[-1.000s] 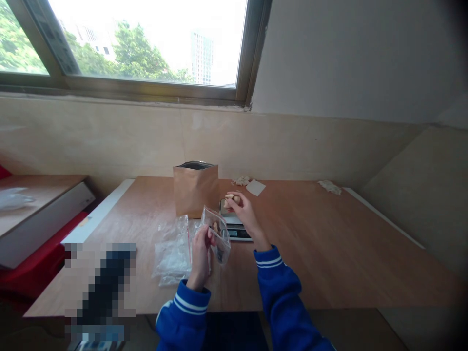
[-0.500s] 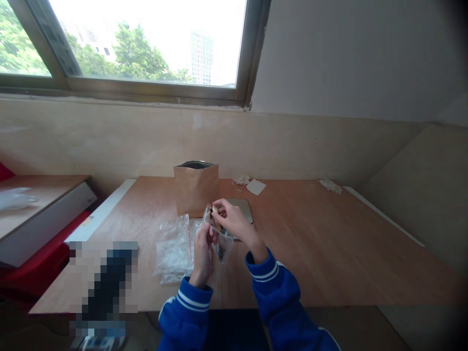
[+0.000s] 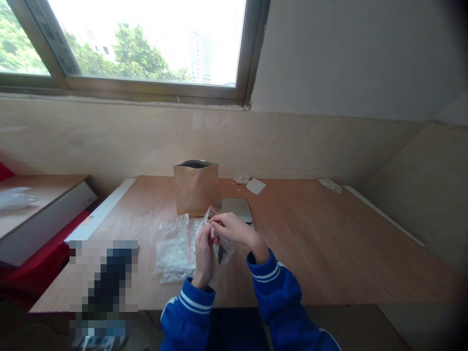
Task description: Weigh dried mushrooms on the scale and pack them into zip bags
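Observation:
My left hand (image 3: 204,246) has its fingers closed on the edge of a small clear plastic bag (image 3: 226,252), held upright above the table. Dark contents show low in the bag. My right hand (image 3: 236,228) is closed at the bag's mouth, its fingertips pinching the plastic close to my left thumb. Whether a piece sits under those fingertips is hidden. Left of my hands lies a pile of flat clear zip bags (image 3: 173,256) with a red seal line. Just beyond my right hand is a flat, silver-topped device (image 3: 237,208), partly covered by the hand.
An open brown kraft pouch (image 3: 196,190) stands behind the bags. Near the wall lie a white paper square (image 3: 256,186) and crumpled pale scraps (image 3: 242,180), with another scrap (image 3: 330,185) farther right. A blurred dark object (image 3: 109,282) is at the table's left front.
My right hand has come down from above the bag to its mouth. The small tan piece it held is out of sight. More of the silver-topped device shows.

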